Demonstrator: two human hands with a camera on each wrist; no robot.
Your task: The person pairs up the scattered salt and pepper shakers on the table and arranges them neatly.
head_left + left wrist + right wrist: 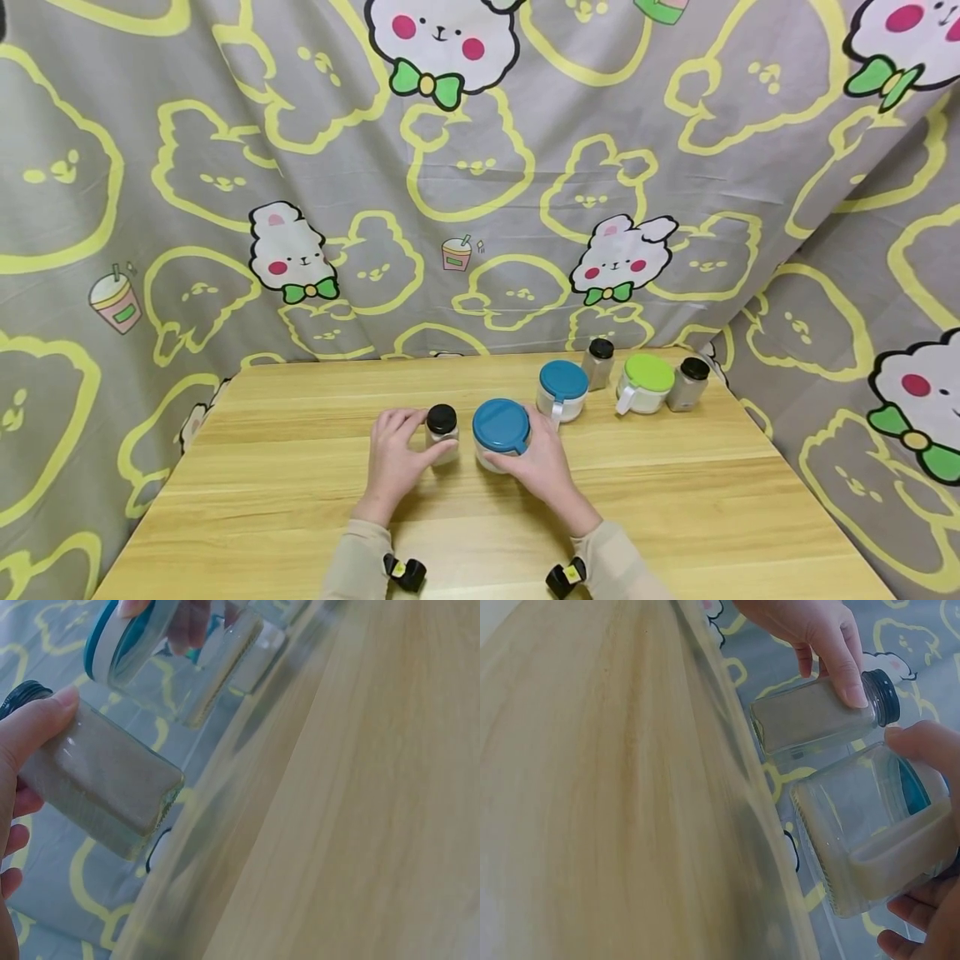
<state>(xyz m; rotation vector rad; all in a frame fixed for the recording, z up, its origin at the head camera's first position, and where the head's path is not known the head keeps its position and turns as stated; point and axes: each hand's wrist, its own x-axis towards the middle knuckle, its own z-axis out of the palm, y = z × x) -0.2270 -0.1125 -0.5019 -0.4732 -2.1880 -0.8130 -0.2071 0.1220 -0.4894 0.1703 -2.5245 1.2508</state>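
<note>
My left hand point(396, 457) grips a small glass spice jar point(105, 765) with a black screw lid and grey-brown powder inside, thumb on the near side and fingers around the back. Just to its right, my right hand point(546, 468) holds a wider clear seasoning jar point(847, 817) by its upper part. That jar has a round blue lid point(501, 425), and a pale layer shows inside it in the right wrist view. Both jars are upright and side by side, a narrow gap between them, close over the wooden table point(300, 517).
Toward the back right of the table stand another blue-lidded jar point(564, 390) with a white handle, a black-capped spice jar point(598, 367), a green-lidded jar point(647, 385) and a second black-capped jar point(687, 387). A grey patterned curtain point(480, 292) hangs along the back edge.
</note>
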